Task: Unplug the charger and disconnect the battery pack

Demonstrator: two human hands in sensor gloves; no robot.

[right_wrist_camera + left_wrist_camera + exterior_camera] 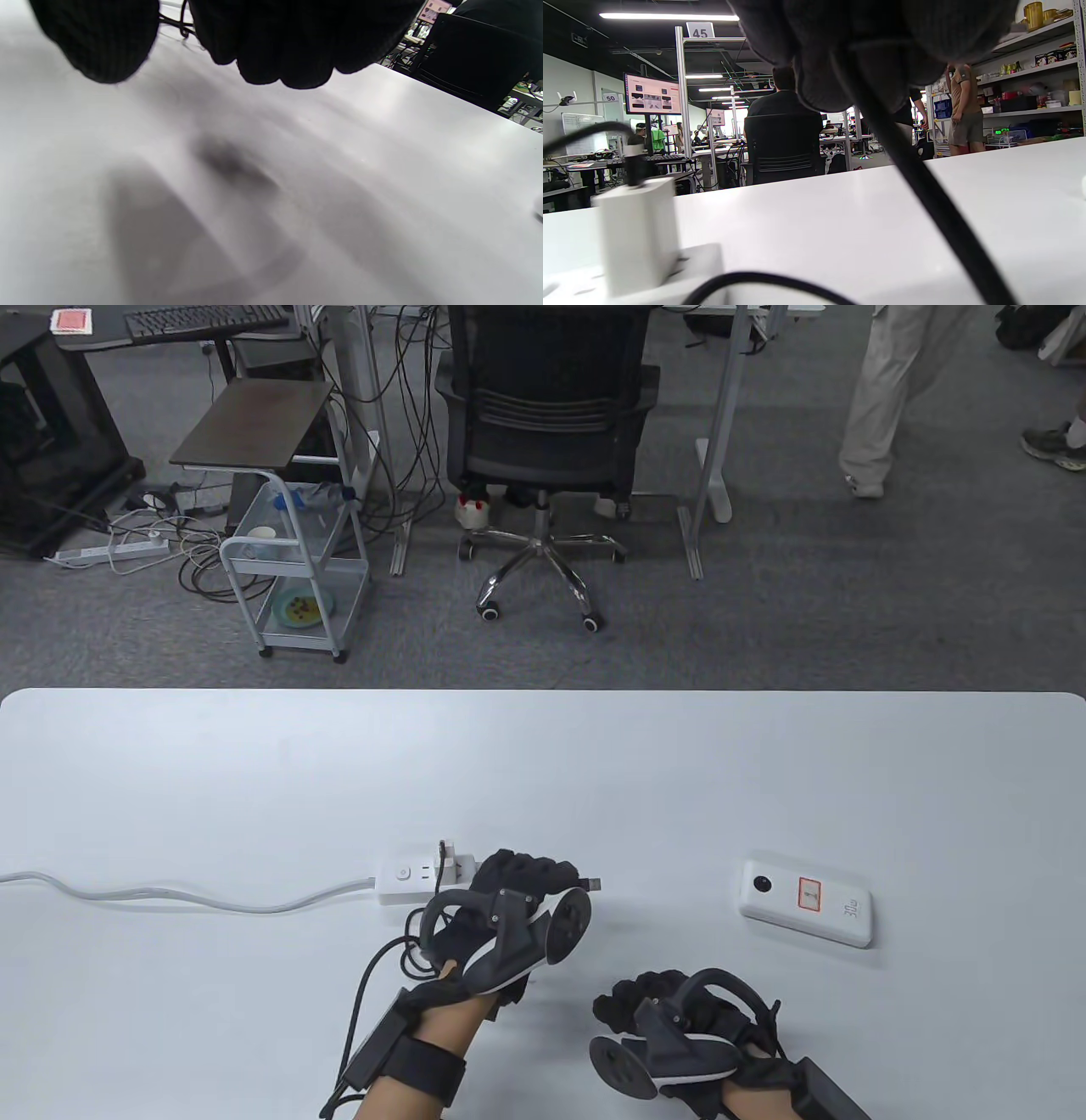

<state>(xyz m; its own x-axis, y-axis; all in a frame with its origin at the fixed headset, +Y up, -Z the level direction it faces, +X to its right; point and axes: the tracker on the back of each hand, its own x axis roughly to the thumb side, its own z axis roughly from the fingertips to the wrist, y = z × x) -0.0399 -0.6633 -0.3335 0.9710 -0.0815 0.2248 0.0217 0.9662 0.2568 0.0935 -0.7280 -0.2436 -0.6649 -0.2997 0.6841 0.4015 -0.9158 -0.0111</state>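
Observation:
A white charger point(452, 858) stands plugged into a white power strip point(411, 882); both show close up in the left wrist view, the charger point(638, 235) upright on the strip point(695, 267). My left hand point(528, 875) rests just right of the strip and grips the black charging cable point(925, 195). The cable's free plug point(596, 885) sticks out to the right of that hand. The white battery pack point(806, 902) lies apart on the right with nothing plugged into it. My right hand point(628, 1011) rests on the table with its fingers point(275, 46) curled and holds nothing.
The strip's white cord point(170, 895) runs left across the white table point(543, 763) to its edge. A black office chair point(543, 415) and a white cart point(293, 577) stand on the floor beyond the far edge.

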